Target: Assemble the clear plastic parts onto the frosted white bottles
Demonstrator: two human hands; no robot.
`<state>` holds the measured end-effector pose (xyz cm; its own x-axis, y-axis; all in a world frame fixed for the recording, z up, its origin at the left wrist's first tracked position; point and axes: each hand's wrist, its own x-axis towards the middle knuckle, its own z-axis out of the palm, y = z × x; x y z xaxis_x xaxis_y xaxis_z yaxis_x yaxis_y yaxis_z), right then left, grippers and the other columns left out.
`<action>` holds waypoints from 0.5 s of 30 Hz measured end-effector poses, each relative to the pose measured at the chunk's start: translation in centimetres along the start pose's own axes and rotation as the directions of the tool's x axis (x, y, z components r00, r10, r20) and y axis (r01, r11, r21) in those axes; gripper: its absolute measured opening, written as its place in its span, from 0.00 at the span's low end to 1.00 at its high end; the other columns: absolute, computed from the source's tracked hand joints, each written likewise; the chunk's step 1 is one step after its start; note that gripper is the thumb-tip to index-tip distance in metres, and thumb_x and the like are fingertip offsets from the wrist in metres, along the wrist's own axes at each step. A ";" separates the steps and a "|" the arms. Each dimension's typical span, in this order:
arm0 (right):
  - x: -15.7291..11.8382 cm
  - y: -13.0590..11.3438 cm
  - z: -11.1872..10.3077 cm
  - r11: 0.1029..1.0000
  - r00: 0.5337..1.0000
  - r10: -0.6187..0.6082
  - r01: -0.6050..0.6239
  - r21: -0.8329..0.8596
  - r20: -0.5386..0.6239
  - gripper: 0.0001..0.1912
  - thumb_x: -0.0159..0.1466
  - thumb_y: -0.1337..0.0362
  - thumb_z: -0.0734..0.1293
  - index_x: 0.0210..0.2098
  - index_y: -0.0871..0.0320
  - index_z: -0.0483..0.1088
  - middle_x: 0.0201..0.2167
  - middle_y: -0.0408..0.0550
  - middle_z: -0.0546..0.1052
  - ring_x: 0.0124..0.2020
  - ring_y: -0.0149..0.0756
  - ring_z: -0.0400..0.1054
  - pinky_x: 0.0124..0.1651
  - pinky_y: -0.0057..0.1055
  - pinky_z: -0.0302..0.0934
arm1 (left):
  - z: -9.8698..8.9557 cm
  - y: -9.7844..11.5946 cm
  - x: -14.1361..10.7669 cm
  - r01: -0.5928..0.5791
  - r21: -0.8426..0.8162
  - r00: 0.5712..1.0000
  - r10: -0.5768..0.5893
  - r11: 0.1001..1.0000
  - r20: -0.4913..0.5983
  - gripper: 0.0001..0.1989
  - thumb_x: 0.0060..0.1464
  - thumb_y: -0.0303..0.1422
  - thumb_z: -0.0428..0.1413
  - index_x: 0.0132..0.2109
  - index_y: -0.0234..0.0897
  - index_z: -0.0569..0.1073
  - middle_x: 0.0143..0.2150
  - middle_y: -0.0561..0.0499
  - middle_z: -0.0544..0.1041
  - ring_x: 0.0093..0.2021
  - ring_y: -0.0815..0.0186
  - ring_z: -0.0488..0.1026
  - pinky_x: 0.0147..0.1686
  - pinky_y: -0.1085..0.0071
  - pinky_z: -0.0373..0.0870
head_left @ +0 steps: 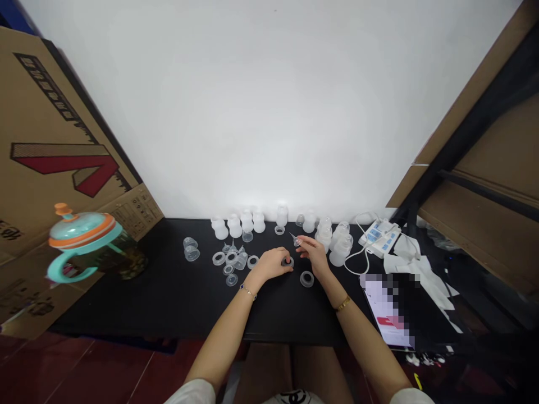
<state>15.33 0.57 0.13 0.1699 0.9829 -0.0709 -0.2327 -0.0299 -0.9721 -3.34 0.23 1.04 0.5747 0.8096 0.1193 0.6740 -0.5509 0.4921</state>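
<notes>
we enter one black table (126,303) bearing a loose row of frosted plastic bottles (234,226), then two hands: the left hand (272,265), curled, its fingertips (283,259) resting on a clear silicone ring (288,261), no firm grip visible; the right hand (314,253), pinching a small clear spout (297,242) by finger and thumb, its thin tip aimed up and left, just beside the left hand.

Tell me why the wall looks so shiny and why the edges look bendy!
In the head view, the white wall glows brightest just above the black table; the cardboard carton at left looks tilted from lens bending; a screen at right is pixelated.
</notes>
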 end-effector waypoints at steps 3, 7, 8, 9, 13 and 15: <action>0.2 0.2 -0.2 0.998 1.000 0.009 -0.010 0.064 0.009 0.18 0.51 0.57 0.78 0.40 0.55 0.81 0.33 0.44 0.79 0.29 0.30 0.70 0.24 0.23 0.63 | 0.1 0.0 0.0 0.035 0.007 0.999 -0.035 0.999 -0.039 0.10 0.53 0.38 0.65 0.40 0.41 0.76 0.42 0.49 0.77 0.39 0.60 0.74 0.36 0.69 0.62; 0.3 0.2 -0.4 0.989 0.997 0.061 -0.065 0.135 0.035 0.16 0.53 0.60 0.78 0.41 0.54 0.80 0.29 0.41 0.76 0.29 0.30 0.69 0.24 0.22 0.64 | 0.2 0.0 0.1 0.083 -0.016 0.991 -0.084 0.996 -0.109 0.11 0.55 0.40 0.64 0.41 0.41 0.75 0.39 0.50 0.76 0.38 0.61 0.74 0.36 0.69 0.62; 0.3 0.2 -0.4 0.984 0.996 0.081 -0.088 0.153 0.048 0.15 0.54 0.60 0.77 0.42 0.54 0.79 0.29 0.41 0.76 0.30 0.30 0.70 0.25 0.22 0.65 | 0.2 0.0 0.1 0.089 -0.038 0.988 -0.093 0.995 -0.125 0.11 0.55 0.41 0.63 0.41 0.41 0.75 0.39 0.50 0.77 0.37 0.61 0.73 0.36 0.69 0.62; 0.2 0.1 -0.4 0.979 0.992 0.104 -0.113 0.171 0.065 0.15 0.55 0.60 0.77 0.42 0.54 0.79 0.31 0.42 0.77 0.31 0.31 0.72 0.25 0.23 0.67 | 0.2 0.0 0.2 0.094 -0.064 0.985 -0.102 0.994 -0.142 0.11 0.55 0.41 0.63 0.41 0.41 0.75 0.38 0.51 0.77 0.37 0.61 0.73 0.36 0.69 0.63; 0.0 -0.4 -0.3 0.943 0.966 0.194 -0.232 0.239 0.170 0.14 0.58 0.65 0.75 0.44 0.54 0.76 0.40 0.45 0.81 0.33 0.32 0.76 0.29 0.25 0.71 | 0.3 -0.3 0.4 0.118 -0.186 0.963 -0.158 0.975 -0.219 0.11 0.55 0.41 0.63 0.41 0.41 0.75 0.38 0.52 0.78 0.38 0.62 0.74 0.38 0.69 0.65; 0.0 -0.4 -0.3 0.919 0.951 0.218 -0.275 0.283 0.219 0.15 0.59 0.68 0.73 0.46 0.55 0.75 0.41 0.47 0.82 0.34 0.32 0.77 0.32 0.24 0.72 | 0.4 -0.5 0.5 0.133 -0.256 0.946 -0.200 0.957 -0.255 0.11 0.55 0.41 0.63 0.42 0.41 0.75 0.39 0.52 0.79 0.38 0.62 0.75 0.39 0.69 0.66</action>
<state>15.72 0.56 0.41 -0.0984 0.9682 -0.2300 -0.5318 -0.2465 -0.8102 -3.18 0.84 0.57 0.2905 0.9277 0.2343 0.6033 -0.3677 0.7077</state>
